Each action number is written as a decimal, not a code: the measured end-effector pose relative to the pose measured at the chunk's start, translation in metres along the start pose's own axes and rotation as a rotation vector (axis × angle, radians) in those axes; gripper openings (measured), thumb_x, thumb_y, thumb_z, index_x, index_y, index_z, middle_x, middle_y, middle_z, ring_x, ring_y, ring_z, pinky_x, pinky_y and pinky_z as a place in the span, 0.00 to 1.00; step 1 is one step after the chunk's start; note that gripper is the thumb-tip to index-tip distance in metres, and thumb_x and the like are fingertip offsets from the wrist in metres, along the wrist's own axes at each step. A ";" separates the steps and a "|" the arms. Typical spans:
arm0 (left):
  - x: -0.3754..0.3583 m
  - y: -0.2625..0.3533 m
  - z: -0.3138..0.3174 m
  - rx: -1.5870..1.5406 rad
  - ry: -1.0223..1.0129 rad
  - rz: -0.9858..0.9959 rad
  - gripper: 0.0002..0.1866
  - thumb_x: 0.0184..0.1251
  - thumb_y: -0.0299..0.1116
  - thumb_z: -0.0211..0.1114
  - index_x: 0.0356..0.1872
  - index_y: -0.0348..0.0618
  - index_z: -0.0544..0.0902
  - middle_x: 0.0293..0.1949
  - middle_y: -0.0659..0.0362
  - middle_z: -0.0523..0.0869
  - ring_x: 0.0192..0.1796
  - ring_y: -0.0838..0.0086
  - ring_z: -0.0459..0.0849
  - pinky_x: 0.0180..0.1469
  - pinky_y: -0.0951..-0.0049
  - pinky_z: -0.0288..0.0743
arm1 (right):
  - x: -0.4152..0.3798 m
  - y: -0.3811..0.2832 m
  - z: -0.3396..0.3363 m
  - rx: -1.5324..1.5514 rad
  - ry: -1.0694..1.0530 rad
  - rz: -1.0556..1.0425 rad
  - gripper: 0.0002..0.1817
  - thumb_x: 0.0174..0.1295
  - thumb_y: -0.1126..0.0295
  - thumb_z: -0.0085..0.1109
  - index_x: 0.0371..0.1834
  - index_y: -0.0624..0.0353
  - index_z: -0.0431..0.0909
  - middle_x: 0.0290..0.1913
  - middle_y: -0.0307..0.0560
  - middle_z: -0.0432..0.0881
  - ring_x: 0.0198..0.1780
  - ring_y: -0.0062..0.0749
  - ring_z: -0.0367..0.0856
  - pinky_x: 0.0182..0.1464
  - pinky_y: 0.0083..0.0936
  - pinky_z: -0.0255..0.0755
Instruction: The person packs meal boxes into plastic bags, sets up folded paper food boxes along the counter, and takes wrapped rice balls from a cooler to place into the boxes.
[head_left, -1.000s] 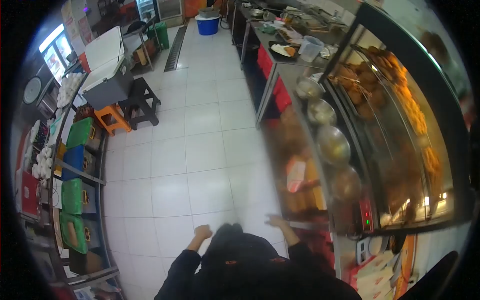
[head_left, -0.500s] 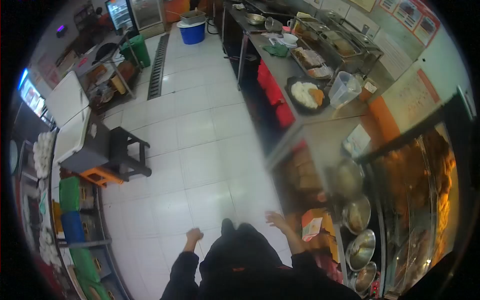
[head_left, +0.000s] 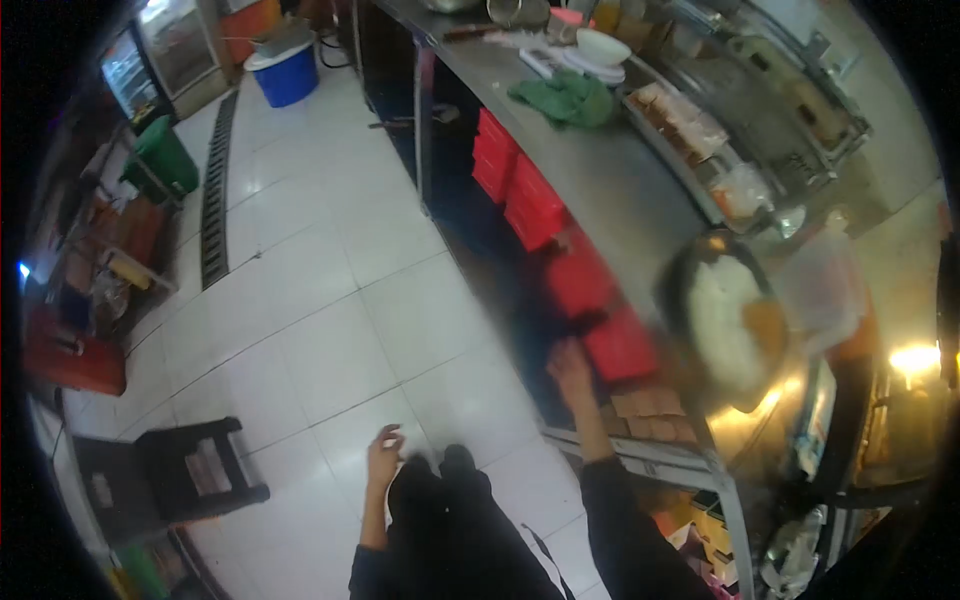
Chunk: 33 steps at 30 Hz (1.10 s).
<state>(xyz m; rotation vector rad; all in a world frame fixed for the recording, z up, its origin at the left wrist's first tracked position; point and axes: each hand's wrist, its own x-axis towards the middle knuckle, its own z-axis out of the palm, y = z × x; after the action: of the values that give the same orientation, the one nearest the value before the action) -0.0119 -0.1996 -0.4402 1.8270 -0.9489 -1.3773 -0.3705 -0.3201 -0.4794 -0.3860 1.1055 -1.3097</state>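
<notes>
In the head view, the left hand (head_left: 383, 455) is held over the floor, half open, with nothing in it. The right hand (head_left: 571, 370) is blurred, so its grip cannot be told. It is seen just beside the red boxes (head_left: 622, 345), which are kept under the metal table (head_left: 560, 160); a touch cannot be told. The low way on the left is partly blocked by a black stool (head_left: 205, 465). On the table, white food (head_left: 722, 310) and an orange-brown piece (head_left: 765, 325) are held by a black plate (head_left: 680, 290). A clear tub (head_left: 825, 285) is set beside it. More food is held in a metal tray (head_left: 668, 160), near a green cloth (head_left: 565, 97).
</notes>
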 end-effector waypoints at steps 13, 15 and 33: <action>0.215 -0.154 -0.023 0.013 -0.196 -0.323 0.15 0.52 0.30 0.53 0.43 0.41 0.73 0.29 0.58 0.78 0.17 0.81 0.73 0.14 0.84 0.63 | 0.275 -0.024 -0.100 0.393 0.399 -0.514 0.39 0.39 0.39 0.55 0.57 0.36 0.57 0.62 0.44 0.47 0.59 0.45 0.53 0.54 0.49 0.54; 0.220 -0.143 -0.010 -0.020 -0.235 -0.341 0.15 0.53 0.30 0.54 0.44 0.41 0.73 0.30 0.58 0.78 0.18 0.81 0.73 0.14 0.84 0.64 | 0.259 -0.050 -0.057 0.319 0.528 -0.567 0.39 0.39 0.39 0.55 0.57 0.39 0.59 0.61 0.44 0.52 0.58 0.45 0.56 0.54 0.49 0.55; 0.286 0.036 0.067 -0.232 -0.506 0.190 0.21 0.60 0.46 0.47 0.47 0.43 0.71 0.47 0.58 0.74 0.50 0.74 0.69 0.49 0.73 0.63 | 0.129 0.032 0.003 0.594 0.122 -0.640 0.29 0.52 0.51 0.47 0.54 0.57 0.60 0.54 0.47 0.64 0.54 0.44 0.63 0.53 0.45 0.58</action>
<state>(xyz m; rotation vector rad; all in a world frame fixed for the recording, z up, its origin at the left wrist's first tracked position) -0.0295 -0.4655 -0.5679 1.2042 -1.1213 -1.7808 -0.3658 -0.4276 -0.5573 -0.2150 0.6478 -2.1711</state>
